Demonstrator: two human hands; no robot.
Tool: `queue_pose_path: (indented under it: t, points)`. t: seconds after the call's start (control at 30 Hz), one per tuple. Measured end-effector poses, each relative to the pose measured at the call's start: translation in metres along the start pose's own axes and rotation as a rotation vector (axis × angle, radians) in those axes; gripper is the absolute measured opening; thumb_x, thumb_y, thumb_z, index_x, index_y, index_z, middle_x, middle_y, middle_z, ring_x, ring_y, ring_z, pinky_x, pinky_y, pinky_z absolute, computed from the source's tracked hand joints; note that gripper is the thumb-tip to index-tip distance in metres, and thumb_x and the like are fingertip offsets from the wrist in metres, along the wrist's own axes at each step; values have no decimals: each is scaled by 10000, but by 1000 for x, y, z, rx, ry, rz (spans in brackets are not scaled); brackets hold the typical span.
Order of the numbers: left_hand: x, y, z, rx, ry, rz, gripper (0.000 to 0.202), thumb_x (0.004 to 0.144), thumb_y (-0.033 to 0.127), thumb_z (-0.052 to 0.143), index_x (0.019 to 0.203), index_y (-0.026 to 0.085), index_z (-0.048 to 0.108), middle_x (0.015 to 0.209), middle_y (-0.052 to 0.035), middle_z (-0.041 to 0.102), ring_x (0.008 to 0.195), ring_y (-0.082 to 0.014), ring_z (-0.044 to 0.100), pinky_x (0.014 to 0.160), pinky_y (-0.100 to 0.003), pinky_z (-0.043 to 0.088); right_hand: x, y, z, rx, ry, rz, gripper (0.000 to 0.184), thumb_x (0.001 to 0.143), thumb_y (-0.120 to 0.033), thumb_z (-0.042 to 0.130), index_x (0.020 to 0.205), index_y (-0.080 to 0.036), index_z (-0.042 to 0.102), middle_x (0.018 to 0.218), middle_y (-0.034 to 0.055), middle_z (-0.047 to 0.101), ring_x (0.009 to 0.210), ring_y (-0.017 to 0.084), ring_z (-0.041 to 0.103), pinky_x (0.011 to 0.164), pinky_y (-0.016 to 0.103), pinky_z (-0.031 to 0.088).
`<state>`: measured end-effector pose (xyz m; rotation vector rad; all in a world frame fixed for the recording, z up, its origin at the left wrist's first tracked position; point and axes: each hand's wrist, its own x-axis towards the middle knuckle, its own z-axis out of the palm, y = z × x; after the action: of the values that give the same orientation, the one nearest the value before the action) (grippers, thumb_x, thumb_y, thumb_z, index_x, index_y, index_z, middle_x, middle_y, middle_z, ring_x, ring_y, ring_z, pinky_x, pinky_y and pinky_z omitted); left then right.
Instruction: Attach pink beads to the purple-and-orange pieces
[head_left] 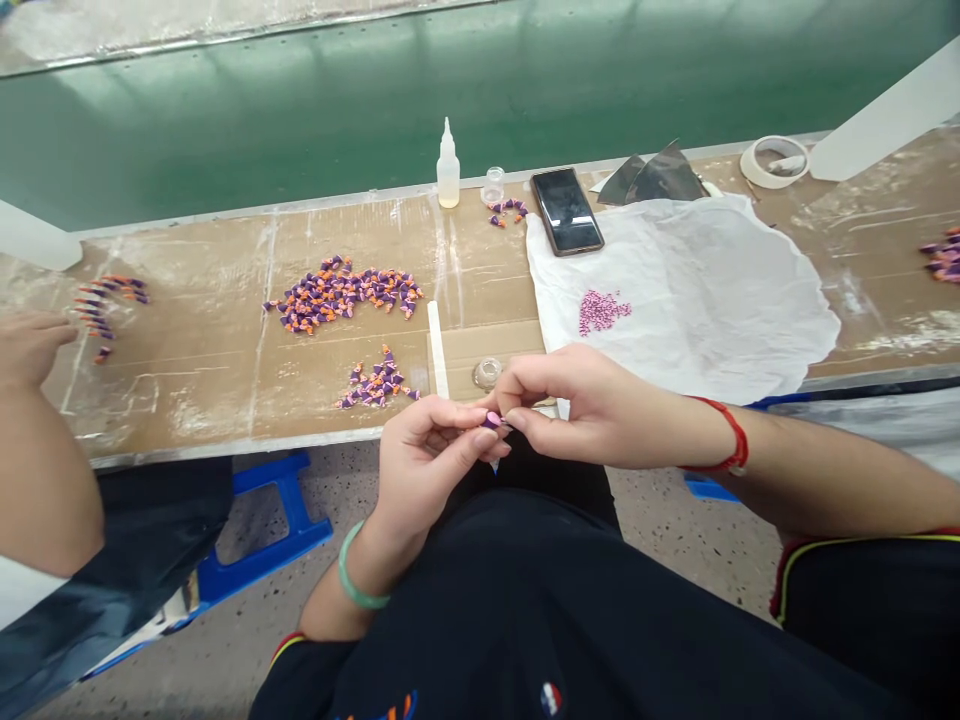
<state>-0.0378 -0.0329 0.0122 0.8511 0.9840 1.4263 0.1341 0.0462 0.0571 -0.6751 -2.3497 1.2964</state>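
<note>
Purple piece (491, 420) faces pink side up, its long axis unclear.

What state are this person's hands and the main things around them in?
Piece: held
Left hand: pinching the piece
Right hand: bent close to it, grip unclear
Bottle: upright, partly full
Phone: face up, screen dark
Tape: lying flat
Sheet: spread out, wrinkled
Pink bits: loosely heaped
Purple-orange pieces: piled

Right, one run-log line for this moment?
left fingers: pinching small purple-pink piece | right fingers: beside it, grip unclear | brown table: pink bits on white cloth, purple-orange heap
</note>
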Motion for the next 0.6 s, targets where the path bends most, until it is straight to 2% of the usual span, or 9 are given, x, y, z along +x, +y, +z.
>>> queue_pose_path:
  t: [0.3, 0.6]
  points:
    - [-2, -4, 0, -1, 30, 48, 163, 704, 284, 894, 742, 208, 755, 732, 6, 784, 553, -125, 728, 522, -193, 623, 0, -1, 5, -55, 28, -52, 113, 880, -145, 516, 780, -182, 554, 691, -24, 658, 595, 71, 574, 559, 170, 404]
    - [-3, -7, 0, 25, 65, 51, 202, 710, 316, 889, 739, 194, 730, 717, 0, 778, 534, -122, 713, 510, -203, 605, 0, -3, 10, -117, 36, -48, 143, 893, -137, 475, 767, -203, 490, 725, 3, 690, 640, 107, 613, 590, 214, 400]
